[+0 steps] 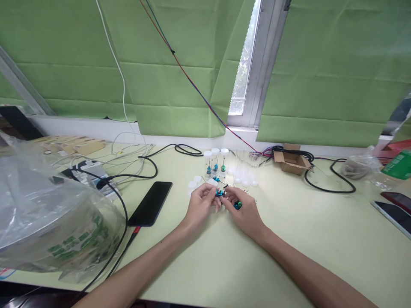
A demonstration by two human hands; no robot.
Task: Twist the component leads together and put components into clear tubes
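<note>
Between the fingertips of both hands is a small shiny blue part with dark ends (220,193); its exact kind is too small to make out. My left hand (199,204) pinches it from the left, and my right hand (244,210) has its fingers closed at its right end. A blue-green piece (237,205) shows against my right hand; whether it is held or lies on the table, I cannot tell. Just beyond the hands lies another small blue part (216,179). Three clear tubes with white caps (215,164) stand upright behind it, with blue and green pieces inside.
Loose white caps (196,179) and empty clear tubes (242,167) lie near the standing tubes. A black phone (150,203) is left of my hands, beside a bagged tub (58,226). Cables and an open cardboard box (292,161) line the back; more phones (393,216) lie far right.
</note>
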